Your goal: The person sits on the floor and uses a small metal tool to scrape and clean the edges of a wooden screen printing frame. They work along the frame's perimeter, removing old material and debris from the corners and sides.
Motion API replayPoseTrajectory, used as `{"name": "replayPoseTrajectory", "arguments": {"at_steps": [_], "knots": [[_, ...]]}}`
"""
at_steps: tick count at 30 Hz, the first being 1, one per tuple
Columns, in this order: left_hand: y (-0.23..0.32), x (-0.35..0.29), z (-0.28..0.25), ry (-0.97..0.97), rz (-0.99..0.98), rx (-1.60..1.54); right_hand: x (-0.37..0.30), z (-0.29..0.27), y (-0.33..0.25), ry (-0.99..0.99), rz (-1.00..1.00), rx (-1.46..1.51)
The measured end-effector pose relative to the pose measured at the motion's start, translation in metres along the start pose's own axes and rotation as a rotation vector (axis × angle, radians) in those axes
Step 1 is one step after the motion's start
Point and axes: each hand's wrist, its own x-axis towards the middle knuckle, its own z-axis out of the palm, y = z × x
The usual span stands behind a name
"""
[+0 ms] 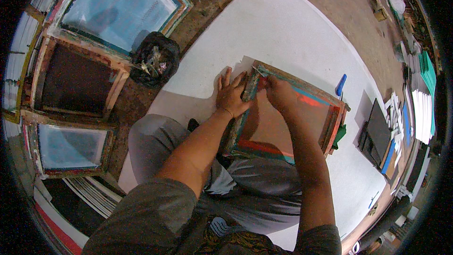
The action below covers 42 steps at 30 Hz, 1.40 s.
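A wooden screen-printing frame (pixel 330 125) lies tilted in front of me on a white board, close to my folded legs. Its mesh (pixel 264 125) is brownish, with orange-red and teal stains along the edges. My left hand (pixel 231 95) rests at the frame's left side, fingers spread over the board and the wooden rim, thumb reaching over the edge. Inside the far left corner, my right hand (pixel 279 92) is closed and pressed down on the mesh. Its fingertips are bent under, and whatever they hold is hidden.
A blue-handled tool (pixel 341 85) lies right of the frame, near a green cloth (pixel 339 137). Farther right are a black flat panel (pixel 375 134) and white strips. A black bag of scraps (pixel 155 61) stands left of the white board (pixel 264 23), beside other framed screens (pixel 78 78).
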Motion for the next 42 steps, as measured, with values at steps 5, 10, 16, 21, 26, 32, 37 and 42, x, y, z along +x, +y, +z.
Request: {"name": "replayPoseTrajectory", "arguments": {"at_steps": [5,10,16,21,26,32,37,42], "knots": [[-0.002,0.002,0.013,0.041,0.043,-0.067,-0.003,-0.012,-0.022,-0.149,0.189,-0.396],[0.004,0.000,0.005,0.066,0.021,-0.086,-0.009,-0.010,-0.006,-0.089,0.243,-0.138],[0.004,0.001,-0.001,0.037,-0.001,-0.028,-0.032,-0.032,-0.029,-0.117,0.229,0.097],[0.000,0.003,0.010,0.083,0.048,-0.124,-0.047,-0.024,-0.022,-0.057,0.211,0.203],[-0.001,0.004,0.013,0.069,0.026,-0.124,-0.045,-0.019,-0.027,0.000,0.190,0.003],[-0.004,0.004,0.018,0.119,0.049,-0.103,-0.049,-0.032,-0.051,-0.069,0.272,-0.027],[-0.001,0.002,0.011,0.083,0.040,-0.131,-0.041,-0.033,-0.049,-0.052,0.199,0.024],[-0.005,0.002,0.027,0.084,0.051,-0.096,-0.025,-0.032,-0.048,-0.232,0.216,-0.206]]}}
